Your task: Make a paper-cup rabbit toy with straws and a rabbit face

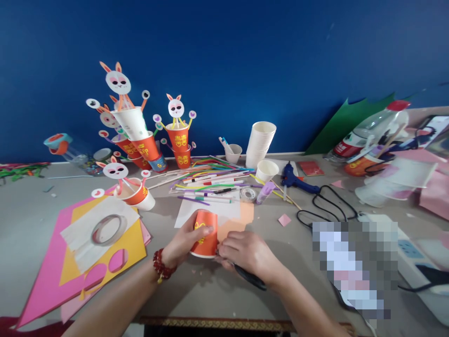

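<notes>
An orange-red paper cup (pixel 206 236) with yellow lettering is tilted above the front of the table. My left hand (pixel 185 241) wraps round its left side, thumb across the front. On the cup's lower right side, close to its rim, my right hand (pixel 242 252) is closed with bent fingers. A black handle (pixel 250 277), which looks like that of scissors, sticks out beneath the right palm; the blades are mostly hidden by the fingers. Behind the cup lie white paper (pixel 191 213) and a peach sheet (pixel 247 216).
Rabbit-faced cup figures (pixel 177 135) stand at the back left. Coloured sheets (pixel 45 276) and a tape roll (pixel 108 229) lie left. Pens (pixel 210 180), stacked white cups (pixel 259 145) and a blue glue gun (pixel 296 180) with a black cord are behind. A power strip (pixel 409 252) lies right.
</notes>
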Demonstrator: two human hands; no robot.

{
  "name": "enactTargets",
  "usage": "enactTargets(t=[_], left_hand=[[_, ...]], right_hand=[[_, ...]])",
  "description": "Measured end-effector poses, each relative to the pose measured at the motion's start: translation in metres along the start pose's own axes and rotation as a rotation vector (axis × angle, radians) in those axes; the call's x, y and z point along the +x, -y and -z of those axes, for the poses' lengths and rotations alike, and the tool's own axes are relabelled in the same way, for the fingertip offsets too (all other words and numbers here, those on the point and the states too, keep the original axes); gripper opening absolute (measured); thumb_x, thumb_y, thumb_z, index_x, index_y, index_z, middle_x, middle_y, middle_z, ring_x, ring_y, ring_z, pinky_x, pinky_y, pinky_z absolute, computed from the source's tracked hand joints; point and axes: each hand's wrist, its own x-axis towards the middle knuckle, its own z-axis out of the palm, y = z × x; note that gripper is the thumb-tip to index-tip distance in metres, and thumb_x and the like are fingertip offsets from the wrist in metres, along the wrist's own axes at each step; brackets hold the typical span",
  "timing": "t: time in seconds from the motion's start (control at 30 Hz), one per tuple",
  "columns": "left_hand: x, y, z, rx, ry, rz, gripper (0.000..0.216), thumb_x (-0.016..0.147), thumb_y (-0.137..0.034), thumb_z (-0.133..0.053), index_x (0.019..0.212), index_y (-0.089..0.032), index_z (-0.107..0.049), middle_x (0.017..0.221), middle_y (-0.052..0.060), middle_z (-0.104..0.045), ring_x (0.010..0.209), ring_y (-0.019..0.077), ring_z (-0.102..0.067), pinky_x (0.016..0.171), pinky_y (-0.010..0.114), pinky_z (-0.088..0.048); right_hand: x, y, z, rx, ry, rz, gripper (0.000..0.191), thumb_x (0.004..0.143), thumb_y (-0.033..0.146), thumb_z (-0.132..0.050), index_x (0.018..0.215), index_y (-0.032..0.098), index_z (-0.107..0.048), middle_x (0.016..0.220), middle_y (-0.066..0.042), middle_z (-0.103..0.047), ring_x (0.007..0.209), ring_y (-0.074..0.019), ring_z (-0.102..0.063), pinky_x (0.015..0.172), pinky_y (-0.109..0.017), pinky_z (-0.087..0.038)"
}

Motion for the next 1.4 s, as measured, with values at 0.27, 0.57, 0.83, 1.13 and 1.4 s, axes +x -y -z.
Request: enactTargets(t=[0.27,0.57,0.83,1.13,1.4], left_hand=[[0.0,-0.001,0.011,0.278,0.06,-0.313,0.047,0.079,-0.032,-0.071,0.121,-0.023,-0.053,0.105,0.004,-0.06,0.086,0.0174,-0.056,0.077,0.028,-0.047],[-0.001,-0.002,0.014,0.396,0.032,-0.737,0.063,0.073,-0.022,-0.076,0.128,-0.024,-0.046,0.118,0.01,-0.056,0.103,0.0266,-0.058,0.091,0.041,-0.046],[0.005,-0.002,0.011,-0.126,0.065,-0.596,0.055,0.078,-0.018,-0.073,0.125,-0.031,-0.047,0.13,0.01,-0.057,0.126,0.0308,-0.051,0.097,0.045,-0.046],[0.005,0.001,0.009,-0.416,0.107,-0.411,0.061,0.076,-0.022,-0.075,0.131,-0.031,-0.05,0.14,0.01,-0.054,0.135,0.0321,-0.043,0.103,0.047,-0.043],[0.011,0.013,0.017,-0.312,0.051,-0.35,0.059,0.07,-0.02,-0.082,0.124,-0.028,-0.058,0.119,0.006,-0.066,0.108,0.0222,-0.062,0.092,0.032,-0.049]], right_hand=[[0.002,0.01,-0.003,0.39,-0.128,-0.141,0.04,0.096,0.019,-0.048,0.056,0.02,-0.049,0.058,0.0,-0.06,0.056,-0.0115,-0.055,0.061,-0.025,-0.043],[0.001,0.011,-0.001,0.655,-0.059,-0.598,0.046,0.094,0.037,-0.051,0.053,0.019,-0.044,0.055,0.003,-0.048,0.053,-0.0103,-0.046,0.054,-0.022,-0.037],[-0.003,0.008,0.006,1.039,-0.323,-0.903,0.043,0.088,0.053,-0.057,0.064,0.017,-0.06,0.055,0.001,-0.055,0.045,-0.0113,-0.049,0.043,-0.022,-0.04],[-0.007,0.006,0.004,0.989,-0.542,-0.825,0.037,0.091,0.047,-0.059,0.07,0.017,-0.066,0.064,-0.001,-0.059,0.052,-0.0112,-0.054,0.048,-0.021,-0.045],[-0.005,0.008,-0.002,0.979,-0.555,-0.745,0.032,0.092,0.048,-0.057,0.089,0.02,-0.074,0.084,-0.006,-0.071,0.065,-0.017,-0.066,0.058,-0.027,-0.055]])
